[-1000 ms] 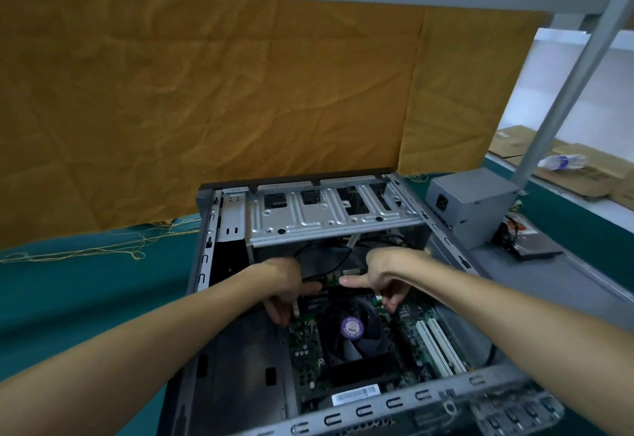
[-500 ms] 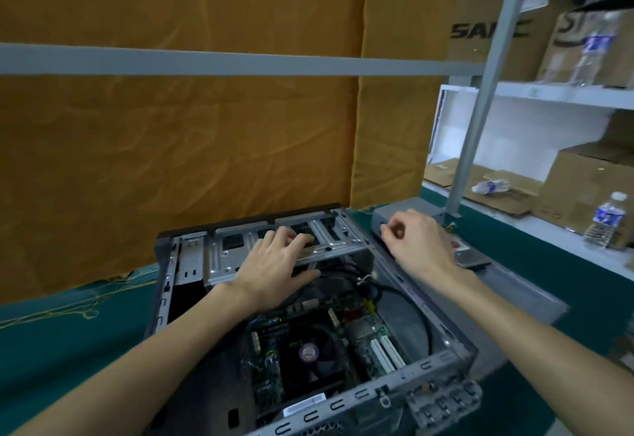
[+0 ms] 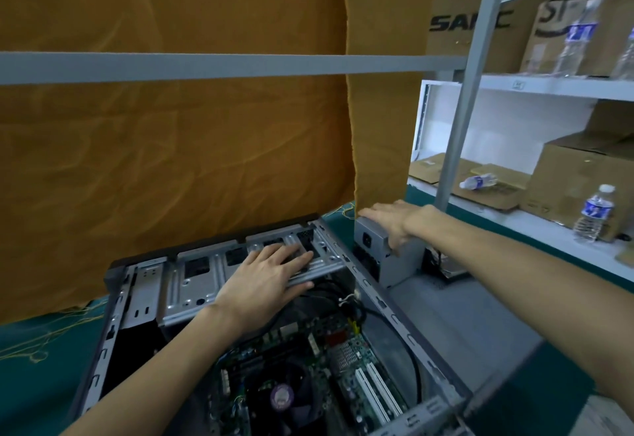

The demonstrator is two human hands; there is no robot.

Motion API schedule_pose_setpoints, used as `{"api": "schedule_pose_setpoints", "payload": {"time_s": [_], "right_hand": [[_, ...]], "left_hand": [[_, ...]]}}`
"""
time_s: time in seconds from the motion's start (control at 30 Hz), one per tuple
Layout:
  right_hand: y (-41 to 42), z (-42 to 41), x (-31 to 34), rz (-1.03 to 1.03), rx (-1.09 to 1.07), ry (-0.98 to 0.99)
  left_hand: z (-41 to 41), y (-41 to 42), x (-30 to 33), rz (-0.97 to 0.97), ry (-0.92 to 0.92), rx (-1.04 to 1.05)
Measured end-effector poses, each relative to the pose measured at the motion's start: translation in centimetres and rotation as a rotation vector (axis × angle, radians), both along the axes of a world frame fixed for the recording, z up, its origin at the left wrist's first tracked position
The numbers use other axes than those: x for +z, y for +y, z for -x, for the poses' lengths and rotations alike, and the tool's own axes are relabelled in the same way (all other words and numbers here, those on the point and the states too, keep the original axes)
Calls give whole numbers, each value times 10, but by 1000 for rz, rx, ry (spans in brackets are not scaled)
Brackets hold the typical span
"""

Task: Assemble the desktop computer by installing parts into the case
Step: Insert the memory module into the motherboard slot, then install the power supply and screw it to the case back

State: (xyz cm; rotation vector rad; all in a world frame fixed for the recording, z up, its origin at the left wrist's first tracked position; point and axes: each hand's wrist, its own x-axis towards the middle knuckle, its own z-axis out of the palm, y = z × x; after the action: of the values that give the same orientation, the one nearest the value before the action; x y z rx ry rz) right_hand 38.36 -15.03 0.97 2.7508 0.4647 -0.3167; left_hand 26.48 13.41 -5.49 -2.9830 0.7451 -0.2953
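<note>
- The open computer case [image 3: 387, 302] lies on its side on the green table [image 3: 37, 384], at the lower middle of the view, its open side facing up.
- Inside it, the motherboard [image 3: 329, 363] covers the floor, with a round CPU fan [image 3: 281, 396] near the front edge and white expansion slots [image 3: 377, 392] to the fan's right.
- Black cables [image 3: 408, 343] loop over the board along the case's right wall.
- A perforated metal drive cage [image 3: 192, 284] spans the far end of the case, above the board.
- The left hand [image 3: 264, 281] lies flat on that cage, palm down, fingers straight and slightly spread, thumb hanging over the near edge; it grasps nothing.
- The grey power supply [image 3: 394, 257] stands on the table just beside the case's far right corner, outside the case, its socket face turned toward the camera.
- The right hand [image 3: 394, 221] rests on top of the power supply, fingers stretched across the top and thumb down the near side, in a loose wide hold rather than a tight grip.
- Behind the case hangs an orange-brown cloth [image 3: 171, 161], crossed by a grey horizontal bar [image 3: 206, 65].
- A grey upright post [image 3: 459, 120] stands to the right.
- White shelves [image 3: 555, 87] beyond it carry cardboard boxes [image 3: 583, 178] and plastic water bottles [image 3: 595, 212].
</note>
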Motion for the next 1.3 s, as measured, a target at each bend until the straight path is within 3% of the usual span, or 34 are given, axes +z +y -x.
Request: {"api": "schedule_pose_setpoints", "payload": {"time_s": [0.33,0.43,0.5,0.63,0.8,0.87,1.0,1.07,1.2,1.3], "right_hand": [[-24,33,1,-121,173,-326],[-20,50,17,-163,218,-485],[-16,60,30,-161,239,-611],[-4,84,44,-212,251,-808],[22,114,49,-416,359,-1030],[32,122,45,-456,396,-1060],[45,135,33,-479,445,-1013],[43,139,31,-518,452,-854],[23,150,35,-1008,238,-253],[27,135,45,-1397,-151,-57]], "left_hand": [[1,-3,2,-32,-53,-6],[3,-1,4,59,0,-6],[6,-5,11,276,89,8],[4,-31,33,1115,321,89],[1,-64,70,1902,968,70],[1,-64,86,2047,1111,-24],[2,-58,100,2056,1061,67],[4,-54,95,2050,965,152],[11,-31,83,2059,554,315],[21,-12,85,1959,390,269]]}}
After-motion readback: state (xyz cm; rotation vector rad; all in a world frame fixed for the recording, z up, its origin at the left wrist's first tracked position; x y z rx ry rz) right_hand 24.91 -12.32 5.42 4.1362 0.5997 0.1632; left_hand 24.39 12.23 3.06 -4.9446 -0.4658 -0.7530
